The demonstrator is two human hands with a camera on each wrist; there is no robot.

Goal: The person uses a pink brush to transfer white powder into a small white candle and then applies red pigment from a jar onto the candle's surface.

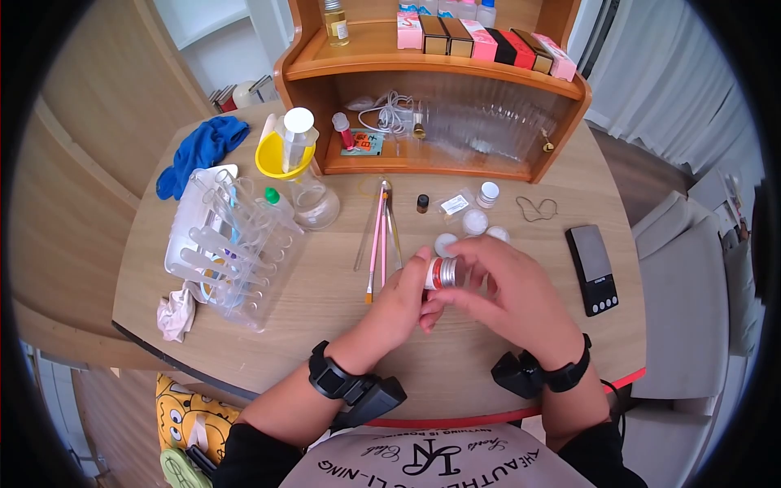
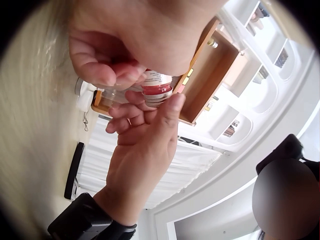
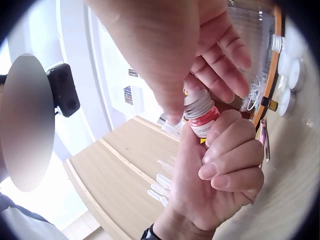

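Note:
My left hand (image 1: 396, 302) grips a small jar (image 3: 204, 125) with red contents and a white label, thumb on one side and fingers curled on the other. Its silver ridged lid (image 1: 449, 273) points toward my right hand (image 1: 521, 297). Around that lid the right thumb and fingers are spread, close to its sides, with the fingers fairly straight in the right wrist view. Just beyond the hands lie white-lidded jars (image 1: 475, 221) and a small dark bottle (image 1: 422, 203). Brushes (image 1: 377, 244) with pink handles lie beside the left hand.
A black scale (image 1: 592, 268) lies at the right. On the left stand a rack of clear plastic pieces (image 1: 236, 260), a yellow-rimmed container (image 1: 285, 159) and a blue cloth (image 1: 203, 154). A wooden shelf unit (image 1: 439, 69) bounds the back. Near it sits a loop of cord (image 1: 537, 210).

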